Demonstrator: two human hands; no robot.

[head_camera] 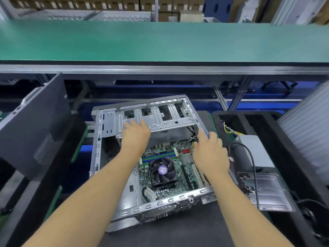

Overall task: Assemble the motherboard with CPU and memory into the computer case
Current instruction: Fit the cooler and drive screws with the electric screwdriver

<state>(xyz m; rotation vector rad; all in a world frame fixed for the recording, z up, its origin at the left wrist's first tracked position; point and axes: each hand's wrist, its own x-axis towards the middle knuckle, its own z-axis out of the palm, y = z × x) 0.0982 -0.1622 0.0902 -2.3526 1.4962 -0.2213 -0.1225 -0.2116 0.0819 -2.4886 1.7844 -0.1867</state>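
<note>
Here, the open computer case (pixel 124 157) lay on its side on the dark mat (pixel 178 234), and I took it as my reference. Inside the case, on its floor, sat the motherboard (pixel 179 177), with the CPU fan (pixel 162 171) mounted at its centre and the blue memory slots (pixel 158 157) just beyond the fan.

My left hand (pixel 136 133) was at the far end of the case, fingers straight and spread, resting flat against the silver drive cage (pixel 156 116); released, gripping nothing. My right hand (pixel 211 154) was at the right wall of the case, fingers curled over its top rim; I noted this as grasping the case edge, though the fingertips were partly hidden.

Left of the case stood a dark side panel (pixel 39 125), tilted. Right of the case, a black foam tray (pixel 292 157) held a grey power supply (pixel 256 150) with yellow wires (pixel 229 130) and a black cable (pixel 252 166). Beyond the case ran a green conveyor belt (pixel 160 41).
</note>
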